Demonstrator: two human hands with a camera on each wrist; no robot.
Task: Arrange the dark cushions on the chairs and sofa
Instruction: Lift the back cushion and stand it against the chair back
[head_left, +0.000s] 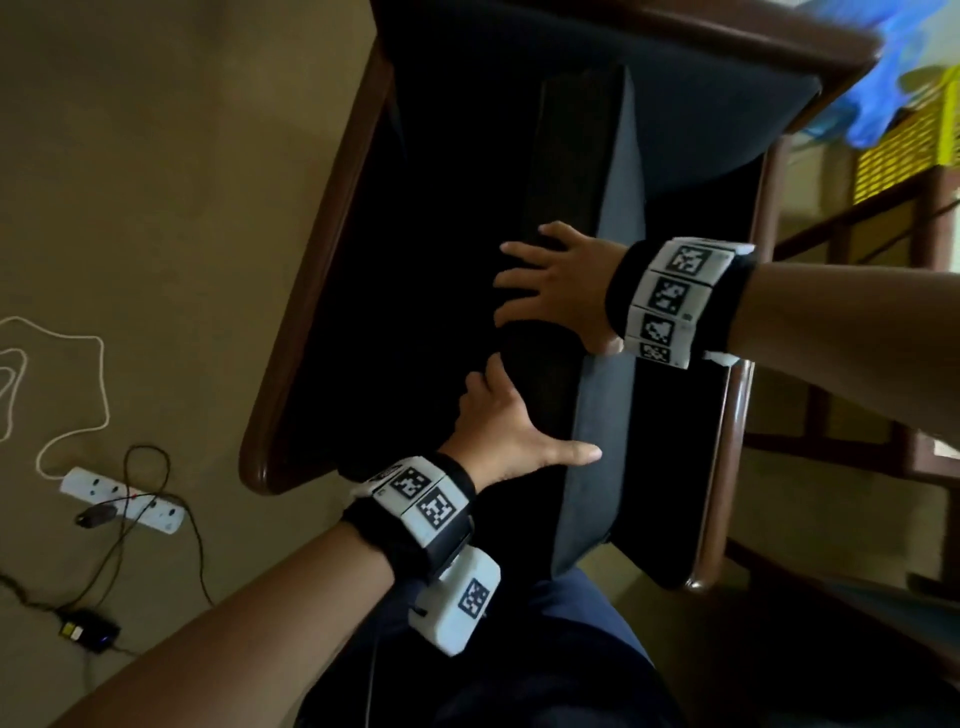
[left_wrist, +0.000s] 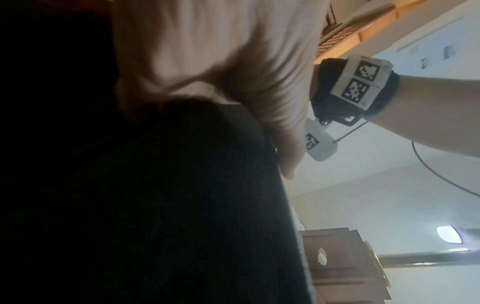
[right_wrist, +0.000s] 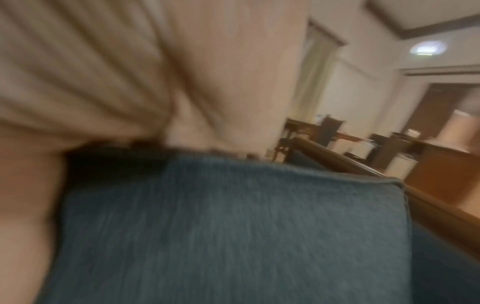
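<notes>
Wooden armrest (head_left: 306, 291) beside cushion (head_left: 605, 410), power strip (head_left: 122, 500) on floor (head_left: 156, 208)

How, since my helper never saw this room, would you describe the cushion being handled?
Find the wooden-armed armchair beside the floor's power strip. On its dark seat a cushion stands on edge. Unlike the padding around it, it is upright, blue-grey faced, gripped by the left hand and right hand.

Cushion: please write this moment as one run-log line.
left hand: grips cushion | right hand: grips cushion | cushion: on edge, over chair seat | placing: not yet done
</notes>
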